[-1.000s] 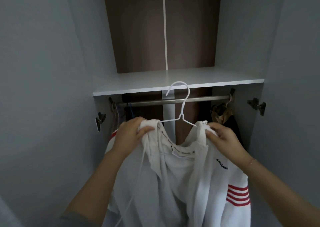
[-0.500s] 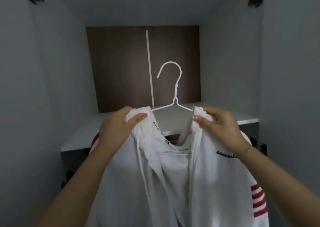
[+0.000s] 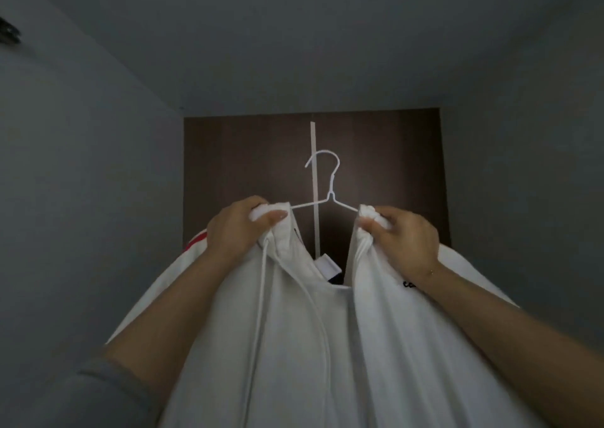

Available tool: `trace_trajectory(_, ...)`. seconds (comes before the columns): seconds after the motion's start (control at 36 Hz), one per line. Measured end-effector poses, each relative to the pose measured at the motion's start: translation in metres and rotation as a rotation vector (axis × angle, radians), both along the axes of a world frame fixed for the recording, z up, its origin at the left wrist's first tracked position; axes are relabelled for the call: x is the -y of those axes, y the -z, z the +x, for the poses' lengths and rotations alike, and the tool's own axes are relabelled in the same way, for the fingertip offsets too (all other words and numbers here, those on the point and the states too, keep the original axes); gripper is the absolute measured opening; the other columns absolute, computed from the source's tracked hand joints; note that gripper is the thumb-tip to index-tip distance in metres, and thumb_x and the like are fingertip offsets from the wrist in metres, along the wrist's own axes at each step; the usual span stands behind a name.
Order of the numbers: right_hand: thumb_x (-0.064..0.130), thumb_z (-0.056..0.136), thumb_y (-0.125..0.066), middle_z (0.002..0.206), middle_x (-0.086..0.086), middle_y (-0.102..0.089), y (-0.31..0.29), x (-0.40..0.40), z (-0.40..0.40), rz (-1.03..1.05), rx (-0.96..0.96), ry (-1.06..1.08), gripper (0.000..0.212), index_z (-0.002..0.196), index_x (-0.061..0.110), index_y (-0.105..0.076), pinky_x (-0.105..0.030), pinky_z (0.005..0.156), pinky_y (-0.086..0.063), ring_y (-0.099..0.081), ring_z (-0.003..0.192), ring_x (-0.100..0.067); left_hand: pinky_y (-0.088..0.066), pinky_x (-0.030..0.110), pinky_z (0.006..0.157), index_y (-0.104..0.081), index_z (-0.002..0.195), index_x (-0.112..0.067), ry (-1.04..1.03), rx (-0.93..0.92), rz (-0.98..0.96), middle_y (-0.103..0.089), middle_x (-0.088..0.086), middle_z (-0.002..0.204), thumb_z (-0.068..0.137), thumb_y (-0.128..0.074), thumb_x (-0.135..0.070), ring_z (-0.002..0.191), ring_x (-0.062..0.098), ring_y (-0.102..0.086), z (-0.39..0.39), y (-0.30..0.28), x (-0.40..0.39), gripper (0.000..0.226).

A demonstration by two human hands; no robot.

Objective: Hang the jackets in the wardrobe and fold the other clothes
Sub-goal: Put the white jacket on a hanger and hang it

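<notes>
Both the left hand [image 3: 240, 228] and right hand [image 3: 405, 236] pinch the white jacket [image 3: 294, 346] on its hanger [image 3: 327, 195], now raised above the rail, not yet hooked.

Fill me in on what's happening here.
A person is holding up a white hooded jacket with red sleeve stripes on a thin white wire hanger. The left hand grips the collar edge on one side, the right hand grips the other. The hanger's hook is free in front of the wardrobe's dark brown back panel, caught on nothing. No rail is in view, so the jacket is not yet hung.
</notes>
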State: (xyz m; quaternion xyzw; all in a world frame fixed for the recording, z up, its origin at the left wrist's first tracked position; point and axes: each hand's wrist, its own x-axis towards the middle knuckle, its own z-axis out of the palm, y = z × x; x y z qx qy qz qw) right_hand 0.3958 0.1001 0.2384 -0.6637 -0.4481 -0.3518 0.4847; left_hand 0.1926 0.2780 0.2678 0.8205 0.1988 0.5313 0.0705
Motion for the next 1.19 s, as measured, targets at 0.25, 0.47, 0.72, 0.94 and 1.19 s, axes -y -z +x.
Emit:
trace_trajectory(0.25, 0.057, 0.084, -0.062, 0.096, 0.013, -0.072, 0.098, -0.066, 0.067, -0.359, -0.150, -0.038, 0.030, 0.101, 0.035, -0.072, -0.023, 0.066, -0.039, -0.065, 0.088, -0.010, -0.047, 0.030, 0.078, -0.064, 0.082, -0.026, 0.009, -0.285, -0.275, -0.067, -0.009, 0.080, 0.080, -0.062, -0.063, 0.080, 0.013, -0.062, 0.062, 0.105, -0.082, 0.037)
trace_trajectory(0.47, 0.029, 0.095, -0.058, 0.076, -0.004, -0.054, 0.116, -0.078, 0.080, -0.703, -0.250, -0.198, 0.033, 0.069, 0.015, -0.073, -0.026, 0.068, -0.036, -0.051, 0.069, -0.013, -0.039, 0.024, 0.068, -0.055, 0.064, -0.026, 0.053, -0.484, -0.431, -0.056, -0.008, 0.069, 0.087, -0.064, -0.045, 0.074, 0.013, -0.052, 0.076, 0.140, -0.096, 0.032)
trace_trajectory(0.72, 0.021, 0.085, -0.070, 0.111, -0.006, -0.066, 0.093, -0.072, 0.076, -0.663, -0.163, -0.100, 0.028, 0.112, 0.012, -0.071, -0.024, 0.089, -0.044, -0.060, 0.099, -0.017, -0.047, 0.027, 0.078, -0.061, 0.075, -0.020, 0.069, -0.343, -0.535, -0.063, 0.000, 0.080, 0.078, -0.078, -0.033, 0.080, 0.015, -0.057, 0.068, 0.119, -0.079, 0.022)
trace_trajectory(0.94, 0.027, 0.093, -0.062, 0.101, -0.010, -0.069, 0.041, -0.031, 0.031, -0.710, -0.538, -0.427, 0.028, 0.110, 0.005, -0.067, -0.016, 0.072, -0.050, -0.064, 0.083, -0.017, -0.046, 0.029, 0.095, -0.068, 0.093, -0.010, 0.166, -0.334, -0.467, -0.069, 0.008, 0.106, 0.092, -0.062, -0.032, 0.096, 0.016, -0.061, 0.031, 0.074, -0.011, 0.023)
trace_trajectory(1.19, 0.013, 0.090, -0.061, 0.104, 0.002, -0.072, 0.052, 0.064, -0.065, -0.664, -0.483, -0.556, 0.017, 0.098, 0.020, -0.074, -0.023, 0.086, -0.052, -0.066, 0.098, -0.010, -0.046, 0.012, 0.075, -0.072, 0.098, -0.023, 0.357, -0.356, -0.473, -0.071, -0.010, 0.101, 0.092, -0.062, -0.034, 0.091, -0.001, -0.062, -0.050, 0.081, 0.086, 0.016)
